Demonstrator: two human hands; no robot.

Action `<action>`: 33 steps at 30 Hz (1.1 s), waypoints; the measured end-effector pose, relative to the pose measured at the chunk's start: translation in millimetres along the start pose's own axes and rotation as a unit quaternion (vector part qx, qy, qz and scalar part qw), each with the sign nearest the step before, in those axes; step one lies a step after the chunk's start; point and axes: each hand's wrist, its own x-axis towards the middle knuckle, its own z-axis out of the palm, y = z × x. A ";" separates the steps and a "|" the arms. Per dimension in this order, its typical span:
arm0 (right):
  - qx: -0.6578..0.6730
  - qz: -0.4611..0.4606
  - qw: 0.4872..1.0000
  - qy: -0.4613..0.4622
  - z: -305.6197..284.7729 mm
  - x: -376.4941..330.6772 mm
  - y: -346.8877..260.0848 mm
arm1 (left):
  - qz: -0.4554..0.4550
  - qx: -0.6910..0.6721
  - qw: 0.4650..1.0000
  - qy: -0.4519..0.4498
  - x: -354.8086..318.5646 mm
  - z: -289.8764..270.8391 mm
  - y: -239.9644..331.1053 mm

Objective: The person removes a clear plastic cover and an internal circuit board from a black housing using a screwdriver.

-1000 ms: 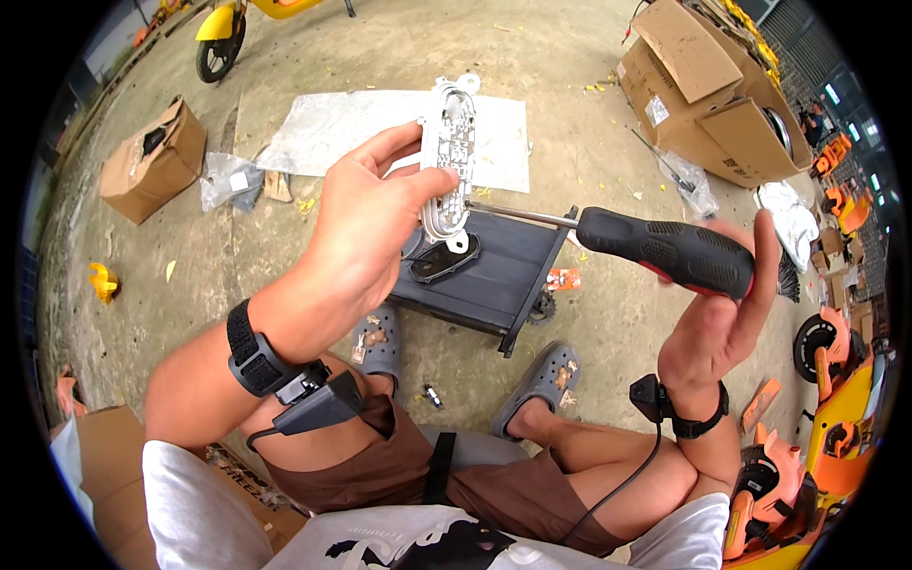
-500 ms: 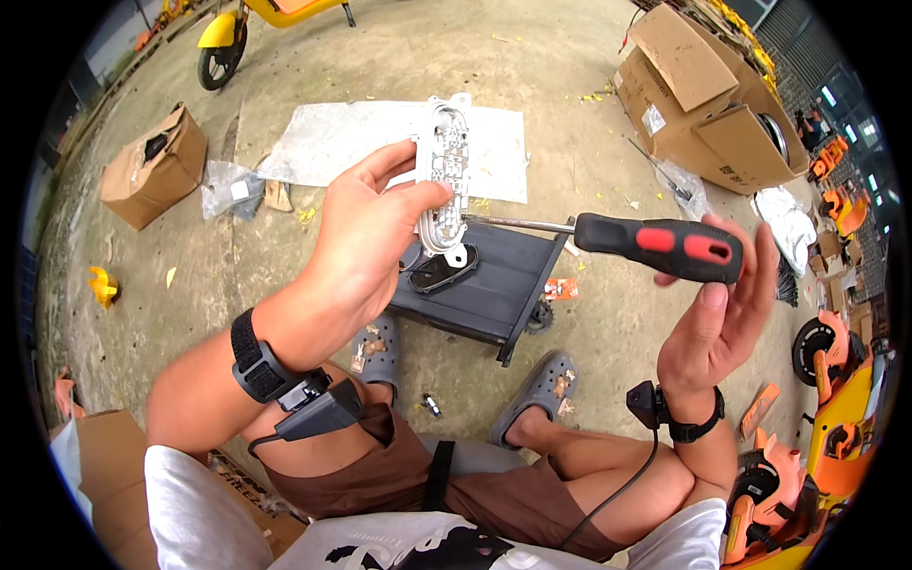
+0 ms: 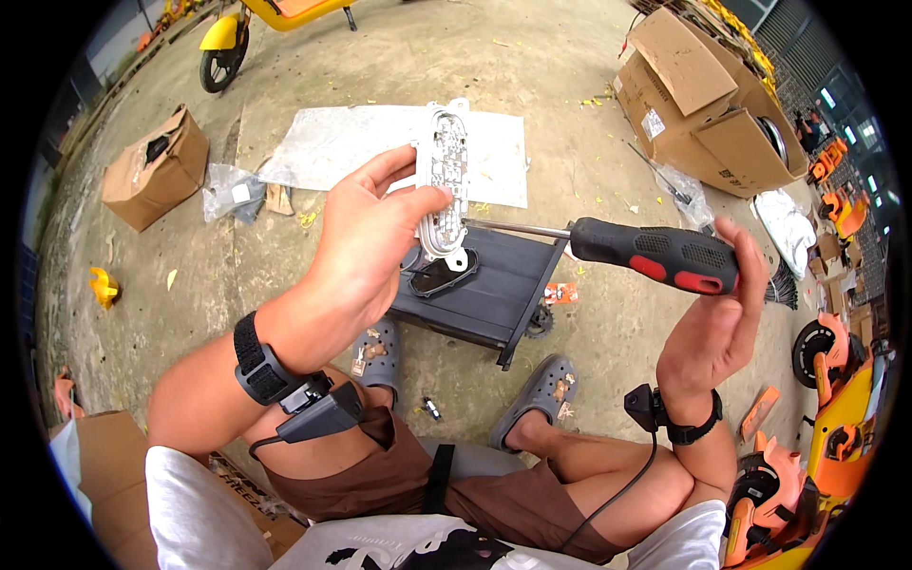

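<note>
My left hand grips a long, oval white lamp housing with a circuit-like inside, its thumb pressed on the face. A screwdriver with a black and red handle lies level, its shaft reaching the housing's right side near the lower end; the exact tip contact is hard to make out. At the butt of that handle, my right hand has its fingers and thumb closed on it. Below the housing, a black oval frame rests on a black plastic box-like stand.
A white sheet lies on the concrete floor beyond. Cardboard boxes stand at left and at right. Orange vehicle parts crowd the right edge. A yellow scooter is at the far left. A small sprocket sits beside the stand.
The screwdriver has turned about its own axis, so its red inserts now face lower. My right fingers have curled in around the handle's end. My left hand and the housing have barely moved.
</note>
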 end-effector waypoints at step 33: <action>-0.067 -0.016 0.997 -0.032 -9.1 5.4 -1.7 | -0.030 0.015 0.999 -0.001 -0.1 1.4 -2.8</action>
